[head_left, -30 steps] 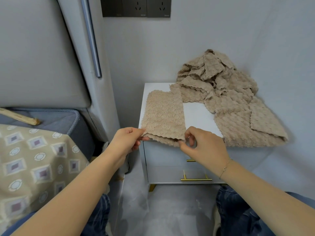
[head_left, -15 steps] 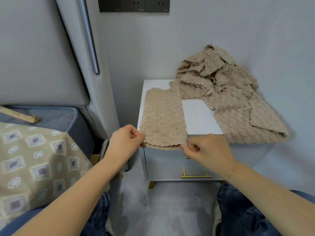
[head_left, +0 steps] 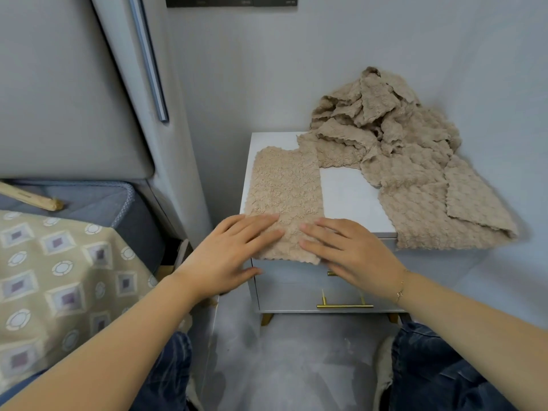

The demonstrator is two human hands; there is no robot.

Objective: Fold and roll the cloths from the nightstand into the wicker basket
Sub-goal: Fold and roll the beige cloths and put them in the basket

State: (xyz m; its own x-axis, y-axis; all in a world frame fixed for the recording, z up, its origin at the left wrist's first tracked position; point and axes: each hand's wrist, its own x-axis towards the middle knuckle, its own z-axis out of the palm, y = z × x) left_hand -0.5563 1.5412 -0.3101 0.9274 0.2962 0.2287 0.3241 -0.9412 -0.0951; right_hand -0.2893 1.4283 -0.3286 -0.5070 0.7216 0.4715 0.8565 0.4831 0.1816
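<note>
Folded cloth lies under your flat left hand and right hand; its near edge overhangs, so rolling unevenly could slide it off.

No legible text, seemingly, anywhere.

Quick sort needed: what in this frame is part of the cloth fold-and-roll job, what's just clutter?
Job:
folded cloth, flat on the nightstand
left hand and right hand, both pressing flat on its near end
cloth pile, waiting
Wicker basket: not in view.

Lying about:
patterned bedcover
wooden stick on the mattress
wall socket panel
</note>
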